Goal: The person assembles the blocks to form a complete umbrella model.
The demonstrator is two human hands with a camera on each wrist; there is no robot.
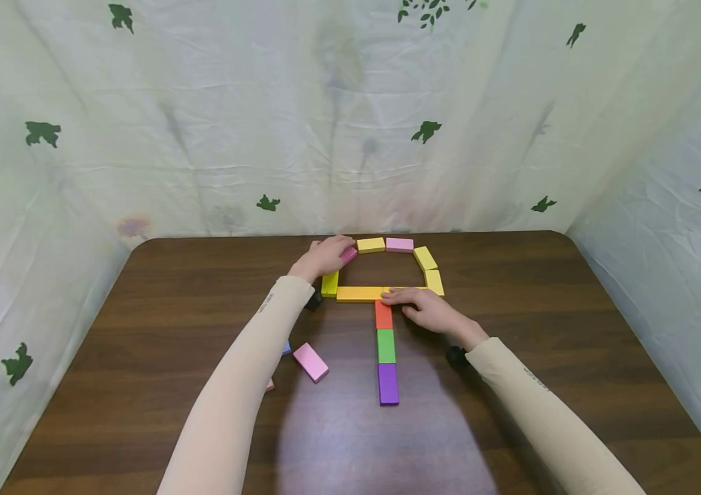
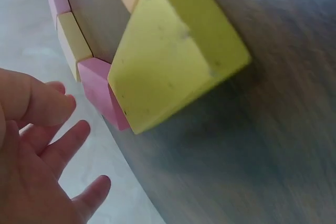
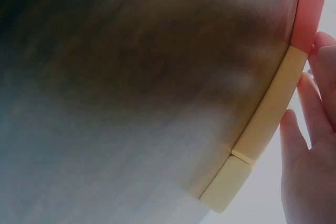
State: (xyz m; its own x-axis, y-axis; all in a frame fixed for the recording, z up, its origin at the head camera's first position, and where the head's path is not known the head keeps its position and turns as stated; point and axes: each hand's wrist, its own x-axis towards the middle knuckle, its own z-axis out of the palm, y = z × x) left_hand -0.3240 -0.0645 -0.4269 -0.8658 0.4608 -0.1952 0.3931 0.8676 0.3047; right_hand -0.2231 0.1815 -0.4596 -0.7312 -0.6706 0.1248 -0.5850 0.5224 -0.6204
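Observation:
Wooden blocks form a ring near the table's far edge. My left hand [image 1: 321,258] is over its upper left, fingers stretched out beside a pink block [image 1: 348,256]; a yellow-green block [image 1: 330,284] adjoins that one. Along the top are a yellow block [image 1: 370,245] and a lighter pink block [image 1: 400,245]. Two yellow blocks [image 1: 425,258] make the right side. An orange block [image 1: 359,294] begins the bottom row, partly covered by my right hand [image 1: 429,311], whose extended fingertips rest at the row. Below run a red block [image 1: 383,315], a green block [image 1: 385,346] and a purple block [image 1: 388,384].
A loose pink block [image 1: 311,362] lies left of the column. A blue block [image 1: 286,348] and a pale pink piece [image 1: 270,385] show partly past my left sleeve [image 1: 245,378]. A pale curtain [image 1: 214,124] hangs behind the brown table [image 1: 190,295].

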